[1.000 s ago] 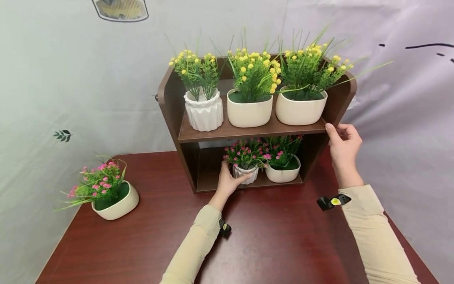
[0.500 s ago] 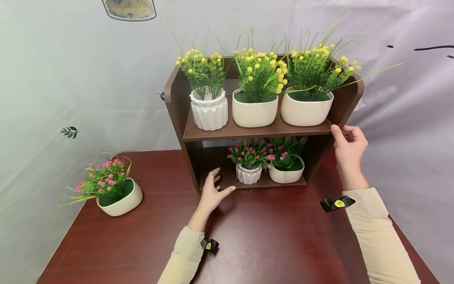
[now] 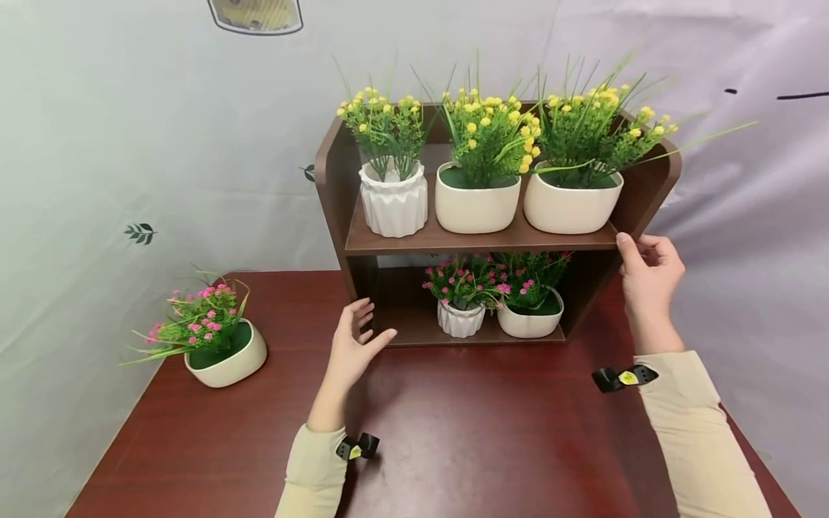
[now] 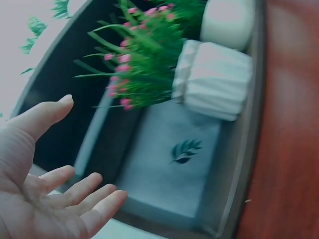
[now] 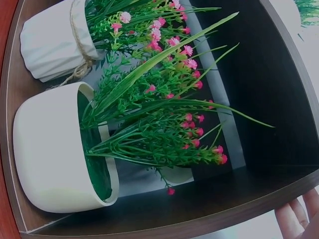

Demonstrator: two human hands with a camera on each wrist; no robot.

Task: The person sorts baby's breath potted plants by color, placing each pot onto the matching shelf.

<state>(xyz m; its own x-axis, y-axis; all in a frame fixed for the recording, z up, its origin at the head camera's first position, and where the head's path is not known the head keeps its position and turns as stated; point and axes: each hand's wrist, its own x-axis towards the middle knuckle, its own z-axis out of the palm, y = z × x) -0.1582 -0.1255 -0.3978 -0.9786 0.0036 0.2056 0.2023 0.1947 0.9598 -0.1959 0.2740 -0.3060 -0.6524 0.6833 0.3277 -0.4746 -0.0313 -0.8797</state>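
My left hand (image 3: 350, 354) hovers with spread fingers and holds nothing, close to the lower left side of a two-tier brown wooden shelf (image 3: 482, 243). My right hand (image 3: 653, 279) grips the right side panel, thumb at its front edge. On the lower tier a fluted white pot (image 3: 460, 320) with pink flowers stands left of a smooth cream pot (image 3: 531, 319), also pink-flowered. The left wrist view shows the open left palm (image 4: 55, 199) apart from the fluted pot (image 4: 217, 79). Only some fingers of the right hand (image 5: 299, 216) appear in the right wrist view.
The upper tier bears yellow flowers in a fluted white pot (image 3: 393, 201) and two cream pots, one central (image 3: 478, 208) and one at right (image 3: 573, 207). Another pink-flowered cream pot (image 3: 229, 361) sits on the red-brown table (image 3: 453, 432), left of the shelf. A pale curtain hangs behind.
My left hand has let go of the fluted pot on the lower tier and moved left, out to the shelf's left side. The right hand stays at the right panel.
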